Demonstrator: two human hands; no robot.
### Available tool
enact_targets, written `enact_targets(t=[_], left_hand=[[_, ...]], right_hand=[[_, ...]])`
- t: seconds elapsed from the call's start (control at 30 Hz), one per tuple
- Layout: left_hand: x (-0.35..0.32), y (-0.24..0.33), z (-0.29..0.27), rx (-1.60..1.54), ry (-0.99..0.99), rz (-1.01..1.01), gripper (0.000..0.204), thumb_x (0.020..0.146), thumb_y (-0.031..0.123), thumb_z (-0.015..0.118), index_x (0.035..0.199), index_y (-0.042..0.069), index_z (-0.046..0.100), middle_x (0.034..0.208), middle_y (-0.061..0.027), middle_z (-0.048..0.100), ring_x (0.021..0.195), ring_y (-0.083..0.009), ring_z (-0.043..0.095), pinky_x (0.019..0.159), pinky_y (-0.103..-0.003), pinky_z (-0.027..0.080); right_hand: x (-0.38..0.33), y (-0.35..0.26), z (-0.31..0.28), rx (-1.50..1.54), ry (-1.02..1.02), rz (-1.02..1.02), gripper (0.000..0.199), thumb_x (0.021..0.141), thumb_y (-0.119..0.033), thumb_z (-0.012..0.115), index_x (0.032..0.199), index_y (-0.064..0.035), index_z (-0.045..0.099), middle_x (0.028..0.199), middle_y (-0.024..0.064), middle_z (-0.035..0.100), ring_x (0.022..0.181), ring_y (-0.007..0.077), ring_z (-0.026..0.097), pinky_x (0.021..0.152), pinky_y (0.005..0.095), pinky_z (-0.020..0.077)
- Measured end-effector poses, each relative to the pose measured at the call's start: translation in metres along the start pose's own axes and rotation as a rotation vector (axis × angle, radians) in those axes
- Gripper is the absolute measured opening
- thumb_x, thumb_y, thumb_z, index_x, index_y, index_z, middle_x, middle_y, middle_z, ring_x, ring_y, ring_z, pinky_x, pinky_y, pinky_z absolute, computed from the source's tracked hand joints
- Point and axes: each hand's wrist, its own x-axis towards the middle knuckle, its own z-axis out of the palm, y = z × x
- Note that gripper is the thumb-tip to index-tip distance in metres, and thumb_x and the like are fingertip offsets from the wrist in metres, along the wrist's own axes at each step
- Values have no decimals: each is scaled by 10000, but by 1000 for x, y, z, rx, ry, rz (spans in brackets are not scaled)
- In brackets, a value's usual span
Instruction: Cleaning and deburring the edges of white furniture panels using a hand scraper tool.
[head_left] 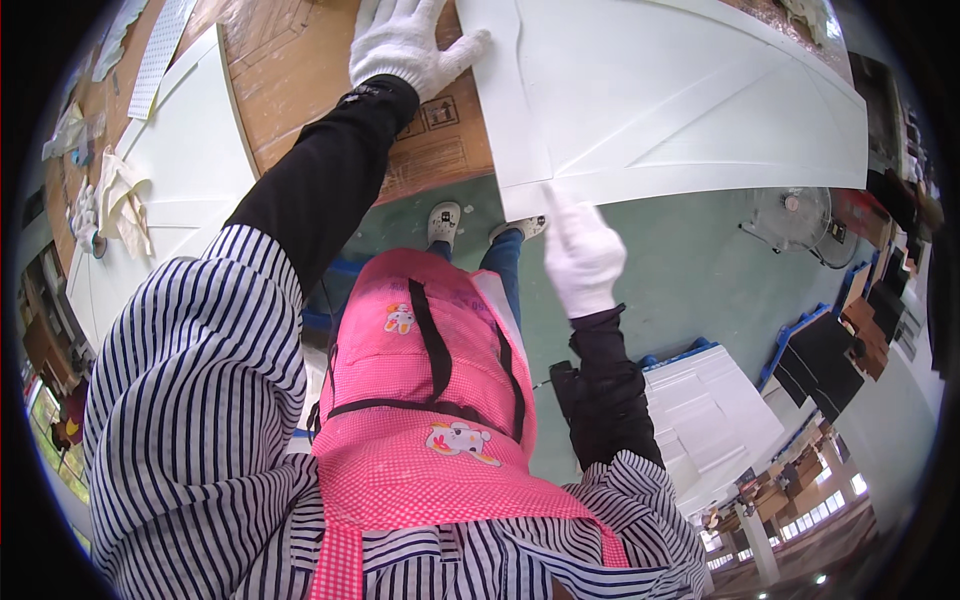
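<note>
My left hand (408,48), in a white knit glove, lies with fingers stretched out on the brown cardboard (300,90), its thumb reaching to the left edge of a white panel (730,120). The panel looks like a door with raised trim and slanting strips. Just off its near left corner is my right hand (584,256), also gloved in white. Its fingers are closed and point toward the panel's near edge. Whatever they hold, if anything, is too small to make out.
Another white panel (185,190) stands at the left, with a cream cloth (124,200) and a white glove (85,210) on it. A round fan (792,215) is on the green floor at the right. White doors (715,425) lie stacked behind my right arm.
</note>
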Motion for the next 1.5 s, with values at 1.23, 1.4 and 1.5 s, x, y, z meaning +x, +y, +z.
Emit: enact_targets(t=[1.23,1.4,1.5], left_hand=[[15,-4,21,109,-15,77,727,917,493,604,1530,152,408,1579,-123,406,1489,-315,320,1227,-455,225],[9,-1,16,123,-14,57,715,929,492,590,1526,139,414,1567,-140,417,1473,-325,344,1219,-455,243],[13,-2,16,136,-5,72,710,939,507,572,1524,136,416,1563,-146,421,1459,-333,360,1212,-452,255]], right_hand=[[57,326,-100,-484,349,477,311,972,-202,607,1264,-221,711,1003,120,718,834,319,685,736,385,548],[19,168,-47,-276,78,-65,389,896,-116,596,1277,-139,675,869,90,675,669,258,630,570,409,497],[26,172,-51,-249,-2,-54,385,899,-146,587,1274,-155,675,760,82,630,591,250,593,511,413,462]])
